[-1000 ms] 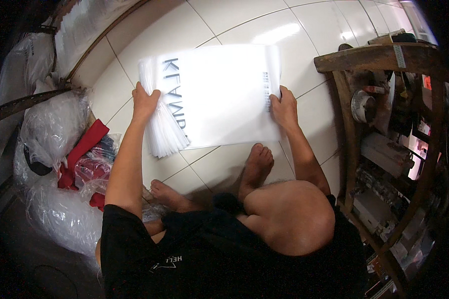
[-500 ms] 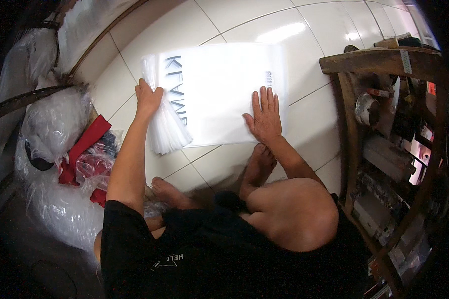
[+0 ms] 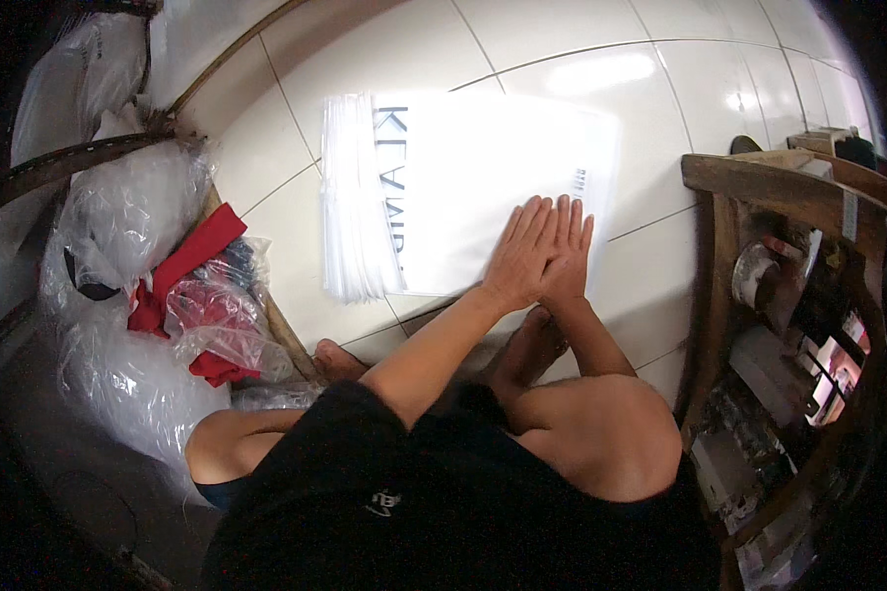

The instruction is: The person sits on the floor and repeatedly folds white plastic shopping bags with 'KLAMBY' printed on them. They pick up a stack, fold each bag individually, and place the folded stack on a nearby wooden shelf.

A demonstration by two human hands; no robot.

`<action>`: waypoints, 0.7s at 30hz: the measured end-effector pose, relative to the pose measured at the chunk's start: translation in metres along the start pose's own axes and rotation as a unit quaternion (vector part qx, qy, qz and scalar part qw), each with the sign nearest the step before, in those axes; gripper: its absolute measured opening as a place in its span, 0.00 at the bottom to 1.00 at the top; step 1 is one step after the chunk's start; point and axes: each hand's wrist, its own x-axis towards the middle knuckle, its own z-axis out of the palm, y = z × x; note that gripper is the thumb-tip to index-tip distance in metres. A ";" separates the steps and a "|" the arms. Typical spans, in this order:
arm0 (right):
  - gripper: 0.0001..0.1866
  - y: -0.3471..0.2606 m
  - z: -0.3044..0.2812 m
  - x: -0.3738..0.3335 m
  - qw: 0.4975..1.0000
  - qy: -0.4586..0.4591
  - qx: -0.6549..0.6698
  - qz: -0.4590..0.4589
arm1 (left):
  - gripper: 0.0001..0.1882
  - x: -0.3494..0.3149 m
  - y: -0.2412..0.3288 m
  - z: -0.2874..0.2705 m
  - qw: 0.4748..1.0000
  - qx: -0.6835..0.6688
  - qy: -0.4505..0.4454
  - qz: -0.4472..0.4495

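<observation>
A stack of white translucent plastic bags (image 3: pixel 473 177) with dark printing lies flat on the floor in front of me. Its left end (image 3: pixel 355 207) shows a thick band of loose, layered edges. My left hand (image 3: pixel 522 254) lies on the lower right part of the stack, fingers straight and pressed flat. Right beside it, partly under it, is my right hand (image 3: pixel 570 258), also flat with its fingers stretched out. Neither hand grasps anything. Part of the right hand is hidden by the left one.
White floor tiles (image 3: pixel 296 236) surround the stack. Clear plastic sacks (image 3: pixel 118 222) and a red cloth (image 3: pixel 192 266) lie at the left. A wooden rack (image 3: pixel 715 256) loaded with tools and boxes stands at the right. My bare feet (image 3: pixel 532 345) are just below the stack.
My left hand has let go of the bags' left end and moved right, beside my right hand. The fanned left edges now lie straighter. The view has shifted slightly.
</observation>
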 end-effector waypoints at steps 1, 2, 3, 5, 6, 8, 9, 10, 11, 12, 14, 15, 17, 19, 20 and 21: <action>0.38 -0.001 -0.001 0.001 0.997 0.005 0.081 0.010 | 0.40 -0.002 -0.004 -0.003 1.000 0.018 -0.004 -0.012; 0.38 -0.004 -0.005 0.000 0.998 0.000 0.063 0.007 | 0.41 -0.004 -0.006 -0.011 0.999 0.032 -0.016 -0.018; 0.39 -0.006 -0.008 0.002 0.999 -0.006 0.045 0.003 | 0.42 -0.007 -0.010 -0.019 0.998 0.046 -0.029 -0.024; 0.37 -0.008 -0.017 0.003 0.999 -0.009 0.052 -0.002 | 0.42 -0.014 -0.024 -0.038 0.992 0.083 -0.033 -0.088; 0.37 -0.007 -0.018 0.000 0.999 -0.013 0.053 -0.003 | 0.43 -0.020 -0.033 -0.047 0.987 0.102 -0.033 -0.121; 0.37 -0.007 -0.021 0.001 0.999 -0.009 0.052 -0.002 | 0.43 -0.039 -0.056 -0.065 0.958 0.208 0.002 -0.196; 0.37 -0.009 -0.023 0.001 0.999 -0.008 0.050 0.002 | 0.42 -0.049 -0.069 -0.075 0.952 0.208 0.036 -0.224; 0.38 -0.009 -0.024 0.001 0.999 -0.007 0.050 0.002 | 0.43 -0.058 -0.082 -0.086 0.943 0.209 0.074 -0.249; 0.39 -0.009 -0.024 0.001 0.999 -0.004 0.050 0.000 | 0.42 -0.068 -0.092 -0.099 0.948 0.185 0.067 -0.249; 0.40 -0.009 -0.023 0.001 0.999 -0.001 0.049 -0.001 | 0.42 -0.072 -0.093 -0.099 0.950 0.175 0.063 -0.250; 0.40 -0.010 -0.024 0.004 0.999 -0.010 0.044 -0.008 | 0.42 -0.071 -0.092 -0.104 0.954 0.155 0.065 -0.248; 0.40 -0.011 -0.024 0.005 0.999 -0.014 0.042 -0.009 | 0.41 -0.070 -0.090 -0.105 0.953 0.167 0.072 -0.244; 0.38 -0.012 -0.031 0.010 0.999 -0.006 0.045 -0.018 | 0.41 -0.070 -0.088 -0.105 0.953 0.161 0.079 -0.244; 0.37 -0.001 -0.037 0.037 0.998 0.013 0.060 -0.011 | 0.41 -0.070 -0.087 -0.105 0.953 0.157 0.084 -0.244; 0.37 0.003 -0.040 0.055 0.997 0.021 0.070 -0.006 | 0.41 -0.071 -0.087 -0.105 0.953 0.156 0.085 -0.244; 0.36 0.007 -0.048 0.074 0.997 0.043 0.058 -0.008 | 0.42 -0.068 -0.089 -0.105 0.954 0.156 0.086 -0.240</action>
